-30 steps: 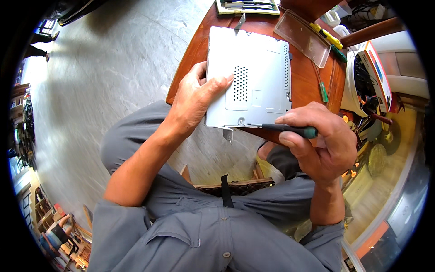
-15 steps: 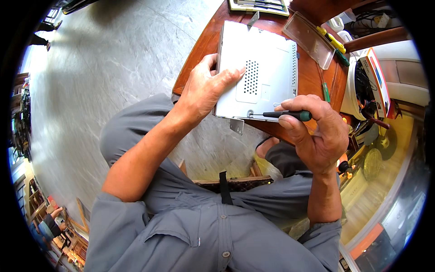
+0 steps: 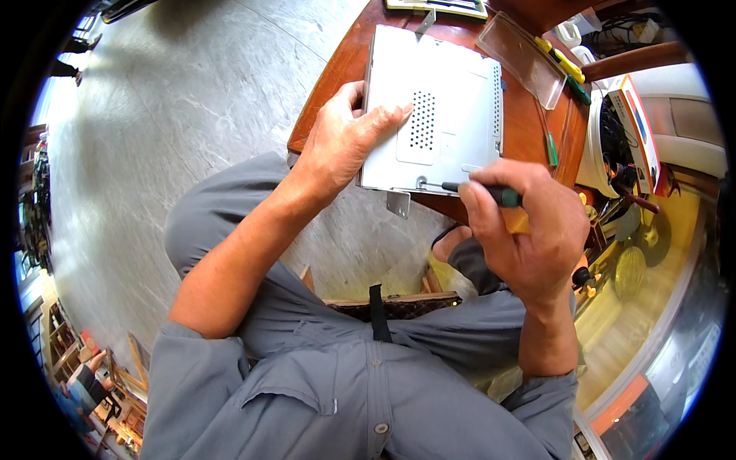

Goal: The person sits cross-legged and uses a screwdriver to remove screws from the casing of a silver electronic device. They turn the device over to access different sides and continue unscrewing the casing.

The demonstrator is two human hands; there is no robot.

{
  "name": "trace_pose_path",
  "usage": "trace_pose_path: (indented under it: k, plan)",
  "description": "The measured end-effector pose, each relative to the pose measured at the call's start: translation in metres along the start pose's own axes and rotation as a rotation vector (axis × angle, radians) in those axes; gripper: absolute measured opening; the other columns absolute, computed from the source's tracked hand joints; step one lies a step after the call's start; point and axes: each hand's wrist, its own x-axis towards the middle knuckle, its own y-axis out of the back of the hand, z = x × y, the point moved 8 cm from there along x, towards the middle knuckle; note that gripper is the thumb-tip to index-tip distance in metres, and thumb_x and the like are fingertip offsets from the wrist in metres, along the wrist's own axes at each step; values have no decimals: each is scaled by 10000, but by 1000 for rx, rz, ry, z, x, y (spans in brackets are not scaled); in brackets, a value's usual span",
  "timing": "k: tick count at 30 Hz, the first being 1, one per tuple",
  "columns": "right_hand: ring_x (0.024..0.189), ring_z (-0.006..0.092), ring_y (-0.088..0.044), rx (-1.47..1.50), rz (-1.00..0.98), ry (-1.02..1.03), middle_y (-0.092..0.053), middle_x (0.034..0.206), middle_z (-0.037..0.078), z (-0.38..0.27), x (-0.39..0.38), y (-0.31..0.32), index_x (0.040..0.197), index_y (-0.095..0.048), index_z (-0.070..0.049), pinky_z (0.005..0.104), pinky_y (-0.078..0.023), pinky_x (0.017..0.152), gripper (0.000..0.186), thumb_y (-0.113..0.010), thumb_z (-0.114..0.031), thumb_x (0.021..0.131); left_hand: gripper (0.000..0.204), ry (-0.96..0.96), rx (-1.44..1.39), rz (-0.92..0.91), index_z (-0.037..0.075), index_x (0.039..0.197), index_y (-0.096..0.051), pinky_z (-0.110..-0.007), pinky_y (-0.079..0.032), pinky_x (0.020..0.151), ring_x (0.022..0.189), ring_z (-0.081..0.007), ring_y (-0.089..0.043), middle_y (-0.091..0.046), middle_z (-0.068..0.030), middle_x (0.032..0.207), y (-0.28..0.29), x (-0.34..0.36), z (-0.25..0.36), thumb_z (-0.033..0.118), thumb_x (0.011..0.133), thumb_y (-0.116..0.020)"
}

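Note:
A flat silver metal case (image 3: 460, 100) with a patch of round vent holes and bent mounting tabs rests at the table's near left edge. My left hand (image 3: 345, 138) grips its left side, thumb on top beside the holes and fingers tucked beneath, partly hidden. Between the thumb and fingers of my right hand (image 3: 537, 222) is a screwdriver (image 3: 502, 195) with a dark green and black handle. Its thin shaft lies almost level, pointing left. The tip touches a small round recess near the case's front edge; whether a screw sits there I cannot tell.
On the reddish wooden table (image 3: 525, 134) lie a clear plastic lid (image 3: 524, 57), a yellow-handled tool (image 3: 566, 65) and a green-handled screwdriver (image 3: 551, 149). A tool tray (image 3: 437, 6) sits at the far edge. To the right stands a white bucket (image 3: 594, 157) with cables and a box (image 3: 636, 134).
The case and my left hand have shifted slightly up and left. My right hand's fingers have moved along the handle toward the shaft, covering more of it; the tip stays at the same recess.

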Motion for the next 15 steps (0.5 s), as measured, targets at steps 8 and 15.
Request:
trace_pose_path:
  k: [8,15]
  plan:
    - [479,203,-594,-120,5,-105,-563,561,39,1,7,-3,823,-622,-79,348,-411,451,299,-844,-265,900,992,10,94,6,-154,1409,-466,-329,-585,880,1046,-258,-716,-677,-268,1179,2,-1,4,619,864,-765]
    - [469,206,-472,-236,-93,-225,-527,579,114,0,11,-2,829,-574,-39,340,-377,458,384,-794,-323,965,973,-40,138,20,-141,1394,-496,-343,-586,879,1037,-253,-720,-690,-265,1161,6,3,1,630,864,-759]
